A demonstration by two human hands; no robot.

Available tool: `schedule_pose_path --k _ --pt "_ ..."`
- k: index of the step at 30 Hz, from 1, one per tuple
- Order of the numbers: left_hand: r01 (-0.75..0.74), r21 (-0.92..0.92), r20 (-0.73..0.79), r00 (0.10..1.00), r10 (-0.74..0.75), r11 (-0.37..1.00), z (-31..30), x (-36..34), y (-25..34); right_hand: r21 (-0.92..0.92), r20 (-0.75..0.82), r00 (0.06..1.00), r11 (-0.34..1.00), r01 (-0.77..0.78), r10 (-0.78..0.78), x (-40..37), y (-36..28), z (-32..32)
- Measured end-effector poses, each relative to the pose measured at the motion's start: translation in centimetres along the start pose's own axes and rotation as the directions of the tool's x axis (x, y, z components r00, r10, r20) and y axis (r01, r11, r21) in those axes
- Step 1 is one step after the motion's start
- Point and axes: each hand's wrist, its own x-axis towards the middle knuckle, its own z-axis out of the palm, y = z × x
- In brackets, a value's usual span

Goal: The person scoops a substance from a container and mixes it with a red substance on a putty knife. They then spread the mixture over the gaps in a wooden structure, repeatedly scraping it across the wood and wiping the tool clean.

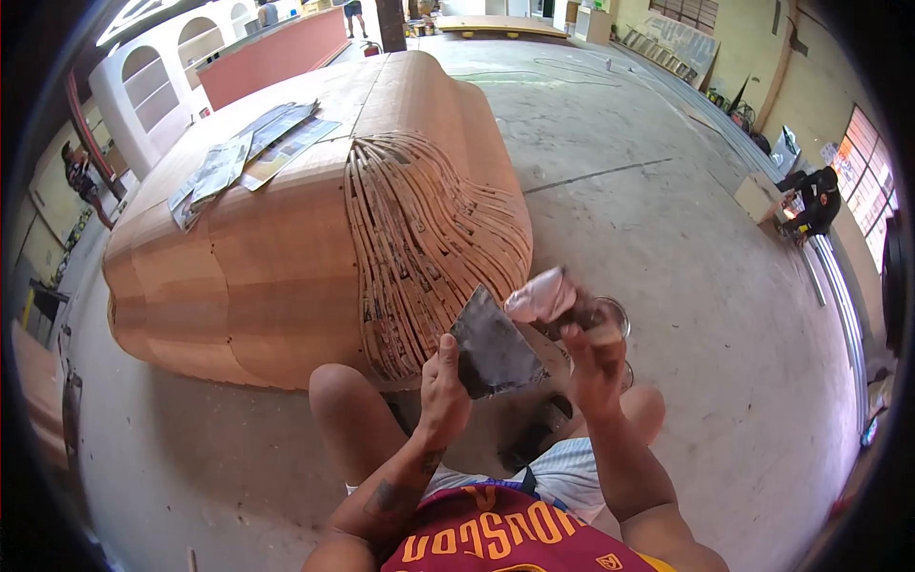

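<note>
My left hand (444, 393) grips the lower left edge of a thin dark grey plate (491, 348) with a smeared surface, thumb on top. My right hand (596, 367) is closed on a blurred putty knife, its blade covered by a pale pink lump of paste (541, 297) beside the plate's upper right corner. The knife's handle is hidden by the fingers. In front of both hands stands a large curved wooden form (257, 257), its near right corner built of wavy, layered strips (429, 238) with gaps between them. A round tin (618, 313) shows behind my right hand.
Newspaper sheets (253, 153) lie on top of the wooden form. Another person (815, 202) crouches at the far right near a box (760, 197) and long metal channels (839, 315). A person (84, 181) stands at the left. My bent knees (348, 396) are close to the form.
</note>
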Motion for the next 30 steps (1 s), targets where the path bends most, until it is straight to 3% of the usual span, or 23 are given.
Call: schedule_pose_path --k 1,3,5,8,12,17,20,23,26,27,28,29,30 --pt "0.042 -0.103 -0.005 0.999 -0.042 0.994 0.3 0.1 0.3 -0.21 0.154 0.974 0.957 0.199 -0.169 -0.2 0.2 -0.9" --pt "0.126 -0.301 0.007 0.992 -0.13 0.945 0.8 0.3 0.8 -0.306 0.285 0.925 0.891 0.336 -0.251 -0.7 0.6 -0.4" --pt "0.061 -0.334 -0.013 0.997 -0.07 0.941 0.5 0.5 0.4 -0.402 0.403 0.862 0.786 0.47 -0.309 -1.1 0.7 -0.1" --pt "0.004 -0.288 -0.059 0.998 -0.022 0.958 -0.8 0.0 0.1 -0.391 0.357 0.912 0.854 0.343 -0.203 -2.6 1.9 0.4" --pt "-0.024 -0.198 -0.011 1.0 0.022 0.98 -3.3 -1.2 -0.8 -0.475 0.457 0.882 0.808 0.348 -0.11 -4.0 1.7 0.2" --pt "0.02 -0.157 -0.119 0.992 -0.039 0.987 -4.5 -1.9 -1.2 -0.557 0.46 0.887 0.791 0.254 0.039 -6.2 2.6 -0.8" --pt "0.037 -0.115 -0.162 0.985 -0.055 0.993 -3.5 -1.6 -1.2 -0.631 0.462 0.878 0.743 0.223 0.128 -6.9 3.2 -2.3" --pt "0.001 -0.171 -0.17 0.985 -0.03 0.985 -2.7 -0.5 -1.8 -0.77 0.503 0.804 0.587 0.251 0.316 -5.9 1.5 -4.4" --pt "-0.081 -0.174 -0.086 0.994 0.067 0.981 -1.1 0.6 -0.9 -0.768 0.339 0.921 0.622 0.152 0.194 -6.4 2.5 -6.6" --pt "-0.108 -0.142 -0.064 0.993 0.1 0.984 -0.9 0.9 -0.5 -0.617 0.184 0.923 0.771 -0.159 0.338 -6.3 1.9 -7.2" --pt "-0.132 -0.104 -0.04 0.991 0.128 0.986 -0.8 1.1 -0.1 -0.372 0.07 0.857 0.811 -0.452 0.51 -6.4 0.9 -7.6" --pt "-0.204 -0.018 -0.032 0.978 0.204 0.979 -0.8 1.5 0.0 -0.07 0.015 0.733 0.732 -0.678 0.68 -6.5 0.4 -7.7" --pt "-0.273 0.069 -0.017 0.961 0.274 0.96 -0.9 2.0 0.0 0.036 0.027 0.754 0.753 -0.656 0.656 -6.9 0.6 -7.6"
